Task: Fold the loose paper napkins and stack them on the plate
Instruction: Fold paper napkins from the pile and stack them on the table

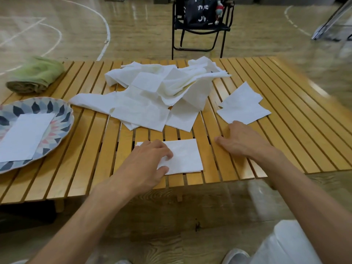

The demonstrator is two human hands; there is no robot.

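A folded white napkin [185, 156] lies flat near the front edge of the slatted wooden table [80, 176]. My left hand [146, 162] grips its left side, thumb under the edge and fingers curled on top. My right hand [242, 139] rests flat on the table just right of that napkin, holding nothing. A heap of loose white napkins [152, 92] covers the table's middle. Two more napkins [242, 105] lie apart at the right, just beyond my right fingertips. The patterned plate [61, 111] at the left holds a folded napkin [24, 136].
A rolled green towel [36, 74] lies at the table's far left corner. Behind the table stands a black folding chair [202, 27] with a dark bag on it, on a wooden gym floor. My knee and shoes show below the table's front edge.
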